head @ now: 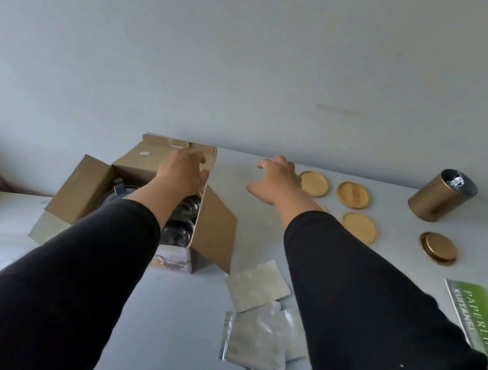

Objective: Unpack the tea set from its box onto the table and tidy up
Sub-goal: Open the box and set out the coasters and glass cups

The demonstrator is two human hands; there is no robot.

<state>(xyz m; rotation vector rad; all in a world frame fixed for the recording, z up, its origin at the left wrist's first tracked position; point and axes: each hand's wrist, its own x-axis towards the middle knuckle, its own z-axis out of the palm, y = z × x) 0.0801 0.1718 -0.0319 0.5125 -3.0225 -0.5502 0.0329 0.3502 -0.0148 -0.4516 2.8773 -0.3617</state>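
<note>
The left hand (183,169) is reaching over the open box (145,201), holding nothing that shows. The right hand (278,180) is hanging open and empty. Wooden coasters (352,194) are sitting out already (glass pieces are waiting inside).

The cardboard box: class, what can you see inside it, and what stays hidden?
Inside the cardboard box sit clear glass pieces and a dark-lidded glass vessel. The left hand and sleeve cover the middle, so anything beneath is hidden.
</note>
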